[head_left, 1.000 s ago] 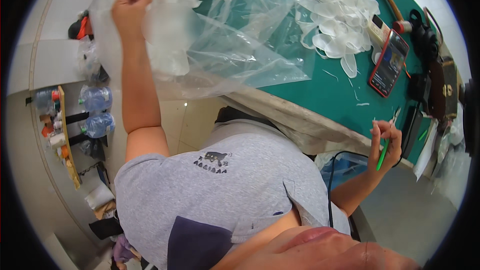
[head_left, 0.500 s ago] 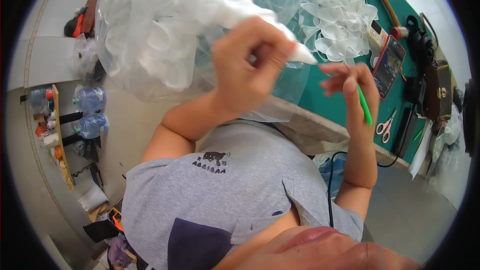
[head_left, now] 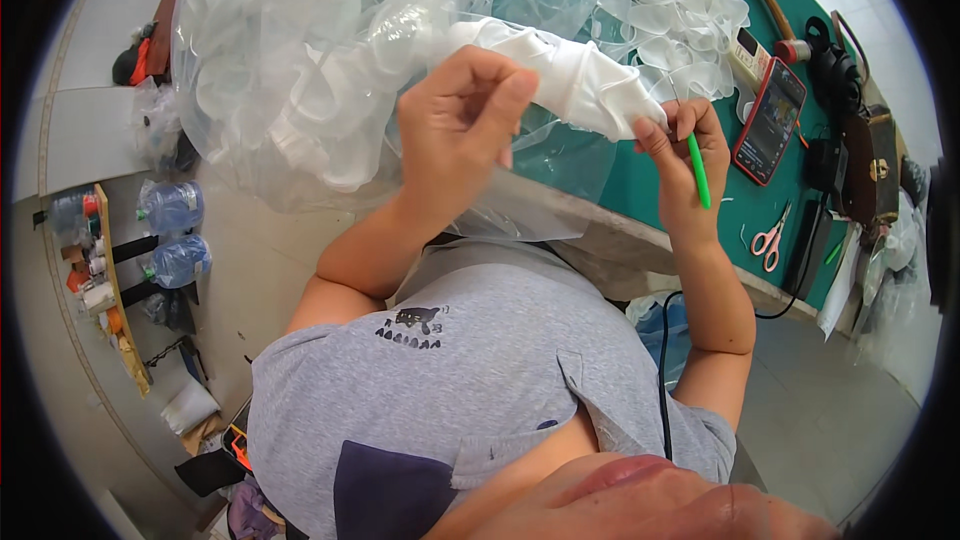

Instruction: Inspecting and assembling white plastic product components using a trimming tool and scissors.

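Observation:
A long white piece point(head_left: 585, 90), soft and twisted like gathered cloth, stretches between my two hands above the bag. At its right end my right hand point(head_left: 690, 155) pinches the tip. The same hand holds a slim tool with a bright green handle point(head_left: 698, 172), and a thin shaft seems to point upward from it. My left hand point(head_left: 460, 120) is raised beside the left part of the white piece, thumb and forefinger pressed together. Whatever is in that pinch, perhaps something very fine, cannot be made out.
Clear plastic bags point(head_left: 280, 70) full of pale curved pieces cover the left of the green table mat point(head_left: 640, 195). More translucent loops point(head_left: 670, 15) lie at the back. On the right are a phone point(head_left: 772, 120), pink-handled scissors point(head_left: 768, 245), a black cable and a brown case point(head_left: 880, 170).
The white piece has swung up and is now spread between my hands. My right hand has closed on its end and moved slightly left. My left hand has shifted a little left.

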{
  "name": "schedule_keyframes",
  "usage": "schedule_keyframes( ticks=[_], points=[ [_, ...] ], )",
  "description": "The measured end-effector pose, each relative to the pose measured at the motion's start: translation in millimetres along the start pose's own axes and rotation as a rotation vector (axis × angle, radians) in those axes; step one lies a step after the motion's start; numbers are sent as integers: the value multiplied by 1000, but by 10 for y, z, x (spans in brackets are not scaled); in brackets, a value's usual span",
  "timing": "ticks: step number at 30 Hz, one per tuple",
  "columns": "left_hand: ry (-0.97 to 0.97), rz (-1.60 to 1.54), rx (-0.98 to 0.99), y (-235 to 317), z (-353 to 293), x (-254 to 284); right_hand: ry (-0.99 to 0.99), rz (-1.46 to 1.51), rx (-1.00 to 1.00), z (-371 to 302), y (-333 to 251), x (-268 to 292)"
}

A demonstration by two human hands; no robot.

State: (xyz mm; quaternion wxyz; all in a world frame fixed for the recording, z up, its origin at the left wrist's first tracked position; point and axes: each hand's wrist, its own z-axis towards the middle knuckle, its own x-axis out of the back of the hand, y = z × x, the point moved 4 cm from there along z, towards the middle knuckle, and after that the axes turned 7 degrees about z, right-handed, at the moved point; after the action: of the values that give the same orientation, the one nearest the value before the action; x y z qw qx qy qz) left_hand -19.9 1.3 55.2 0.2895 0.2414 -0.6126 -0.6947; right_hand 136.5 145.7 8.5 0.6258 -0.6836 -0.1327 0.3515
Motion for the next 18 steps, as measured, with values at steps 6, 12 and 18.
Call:
schedule_keyframes(
  ticks=[6,12,18],
  points=[
    [-145,-121,58,-11,-137,38,7,145,-172,-25,128,220],
    [-258,-6,-241,89,-88,-140,11,286,-316,-79,191,205],
    [-66,473,-662,224,400,-753,10,316,-327,-172,208,121]
  ],
)
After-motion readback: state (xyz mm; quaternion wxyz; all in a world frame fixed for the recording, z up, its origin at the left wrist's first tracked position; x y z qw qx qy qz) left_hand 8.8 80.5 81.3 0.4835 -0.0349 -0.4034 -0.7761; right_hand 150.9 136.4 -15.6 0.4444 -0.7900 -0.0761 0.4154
